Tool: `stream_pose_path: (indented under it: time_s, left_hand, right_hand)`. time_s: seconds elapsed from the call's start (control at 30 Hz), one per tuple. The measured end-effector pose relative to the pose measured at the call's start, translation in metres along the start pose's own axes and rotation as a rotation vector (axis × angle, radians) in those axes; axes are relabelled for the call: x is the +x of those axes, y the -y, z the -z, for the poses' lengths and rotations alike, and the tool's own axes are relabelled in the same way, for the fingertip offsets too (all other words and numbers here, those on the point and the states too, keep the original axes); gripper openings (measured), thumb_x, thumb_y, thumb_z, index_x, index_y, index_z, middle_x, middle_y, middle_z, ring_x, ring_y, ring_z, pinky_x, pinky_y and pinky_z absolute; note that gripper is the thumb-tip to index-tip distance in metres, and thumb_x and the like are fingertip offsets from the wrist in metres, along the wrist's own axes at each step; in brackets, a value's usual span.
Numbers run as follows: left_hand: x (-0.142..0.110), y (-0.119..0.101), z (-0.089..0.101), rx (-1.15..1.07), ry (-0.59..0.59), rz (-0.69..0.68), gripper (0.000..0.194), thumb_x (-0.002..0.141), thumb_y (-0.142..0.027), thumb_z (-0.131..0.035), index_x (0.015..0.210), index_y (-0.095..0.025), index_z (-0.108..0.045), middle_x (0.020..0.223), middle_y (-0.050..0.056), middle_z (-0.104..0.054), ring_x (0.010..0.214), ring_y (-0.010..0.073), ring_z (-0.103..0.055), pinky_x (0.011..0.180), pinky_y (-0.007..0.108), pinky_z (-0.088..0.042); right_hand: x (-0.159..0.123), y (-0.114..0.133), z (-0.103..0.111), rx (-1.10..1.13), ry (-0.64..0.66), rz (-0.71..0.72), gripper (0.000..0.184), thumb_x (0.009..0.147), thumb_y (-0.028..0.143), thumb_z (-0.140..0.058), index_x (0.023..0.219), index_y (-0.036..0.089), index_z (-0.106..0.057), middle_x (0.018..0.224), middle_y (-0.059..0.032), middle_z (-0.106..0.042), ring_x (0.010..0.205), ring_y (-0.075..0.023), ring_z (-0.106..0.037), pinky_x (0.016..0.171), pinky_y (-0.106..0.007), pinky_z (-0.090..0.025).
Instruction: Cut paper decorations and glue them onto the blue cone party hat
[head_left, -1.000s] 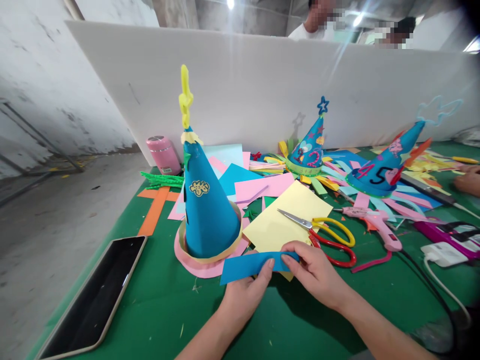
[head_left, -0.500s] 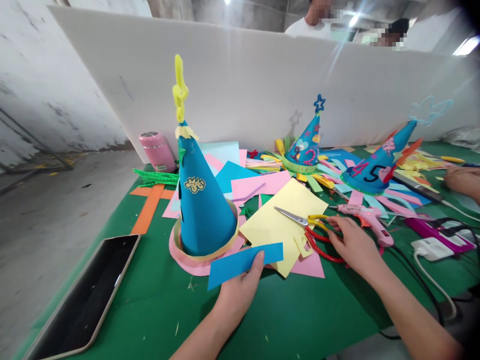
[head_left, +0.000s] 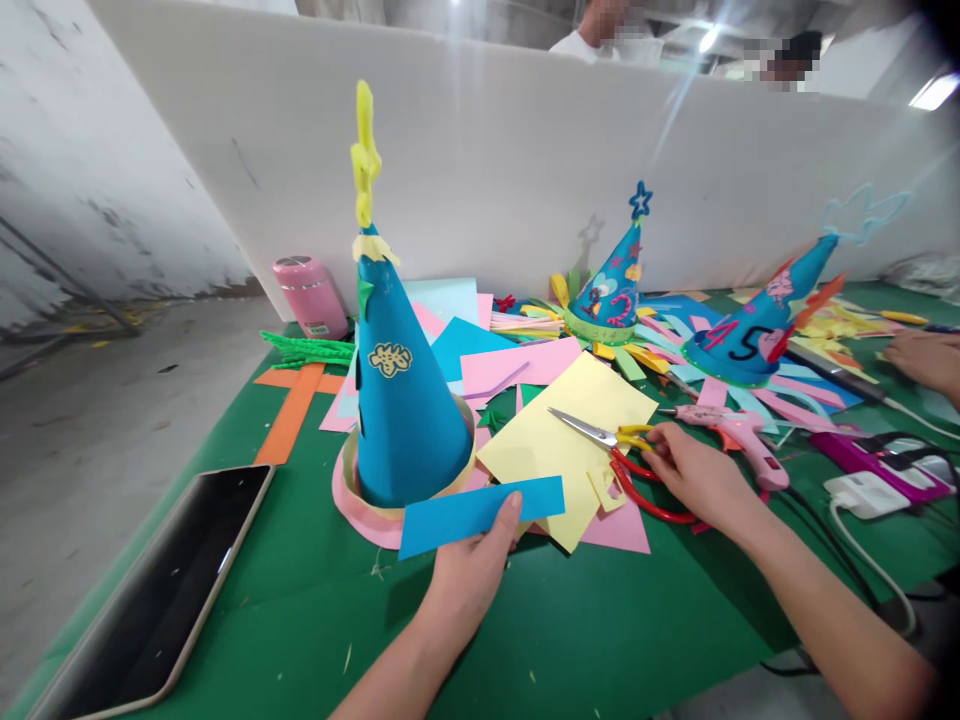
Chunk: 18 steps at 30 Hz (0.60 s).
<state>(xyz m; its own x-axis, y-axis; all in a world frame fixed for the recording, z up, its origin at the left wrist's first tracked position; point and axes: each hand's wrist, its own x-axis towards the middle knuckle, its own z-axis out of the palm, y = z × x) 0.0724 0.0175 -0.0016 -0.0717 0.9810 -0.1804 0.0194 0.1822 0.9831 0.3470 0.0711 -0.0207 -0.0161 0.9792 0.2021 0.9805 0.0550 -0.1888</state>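
My left hand (head_left: pixel 476 555) pinches a blue paper strip (head_left: pixel 450 519) between thumb and fingers, low in front of a tall blue cone hat (head_left: pixel 411 430). That hat has a pink and cream brim, a yellow pipe-cleaner top and a cream cut-out on its side. With closed fingers my right hand (head_left: pixel 694 475) grips the handles of a pair of scissors (head_left: pixel 592 429), red and yellow at the grips. Their blades point left, slightly parted, over a pale yellow sheet (head_left: pixel 559 460). A small cut yellow piece (head_left: pixel 604 490) lies by the handles.
A phone (head_left: pixel 161 590) lies at the left, with a pink flask (head_left: pixel 311 297) behind. Two decorated hats (head_left: pixel 611 290) stand farther right. A pink glue gun (head_left: pixel 739 435) and a power strip (head_left: pixel 885 465) with cables lie beside my right hand. Another person's hand (head_left: pixel 926 358) is at the right edge.
The blue strip in my left hand has shifted slightly left and up, turning a little flatter. My right hand has moved slightly left, its fingers now closer around the scissors' handles.
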Motion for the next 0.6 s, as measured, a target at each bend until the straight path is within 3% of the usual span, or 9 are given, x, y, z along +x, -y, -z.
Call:
stream_pose_path:
  time_s: [0.23, 0.4, 0.5, 0.6]
  left_hand:
    - [-0.001, -0.001, 0.001, 0.059, -0.025, 0.003, 0.037, 0.072, -0.045, -0.055, 0.048, -0.018, -0.048, 0.050, -0.001, -0.051, 0.053, 0.0143, -0.049, 0.054, 0.027, -0.043]
    - [-0.002, -0.003, 0.001, 0.242, 0.105, -0.273, 0.026, 0.078, -0.033, -0.051, 0.056, -0.019, -0.053, 0.055, 0.000, -0.054, 0.055, 0.0156, -0.053, 0.056, 0.029, -0.046]
    - [-0.003, 0.001, 0.000, 0.435, 0.181, -0.532, 0.018, 0.081, -0.026, -0.048, 0.068, -0.019, -0.059, 0.083, 0.006, -0.062, 0.082, 0.0207, -0.057, 0.074, 0.036, -0.046]
    - [-0.005, 0.009, -0.005, 0.665, 0.218, -0.629, 0.019, 0.082, -0.024, -0.045, 0.074, -0.019, -0.061, 0.116, 0.011, -0.054, 0.112, 0.0274, -0.044, 0.094, 0.051, -0.031]
  right_hand:
    - [-0.012, -0.009, 0.013, -0.003, -0.159, -0.010, 0.027, 0.082, 0.035, -0.038, 0.097, 0.016, -0.050, 0.092, -0.0132, -0.064, 0.082, -0.0281, -0.061, 0.061, -0.036, -0.047]
    - [-0.006, -0.005, 0.014, 0.027, -0.127, 0.056, 0.025, 0.083, 0.033, -0.038, 0.097, 0.018, -0.051, 0.098, -0.0115, -0.061, 0.087, -0.0262, -0.059, 0.070, -0.036, -0.047]
    - [-0.001, 0.002, 0.008, 0.035, -0.081, 0.072, 0.023, 0.084, 0.032, -0.038, 0.094, 0.020, -0.054, 0.098, -0.0092, -0.060, 0.087, -0.0253, -0.059, 0.070, -0.036, -0.047]
    - [0.000, 0.006, 0.003, 0.057, -0.061, 0.071, 0.023, 0.084, 0.032, -0.039, 0.094, 0.020, -0.055, 0.093, -0.0081, -0.060, 0.082, -0.0239, -0.060, 0.070, -0.035, -0.047]
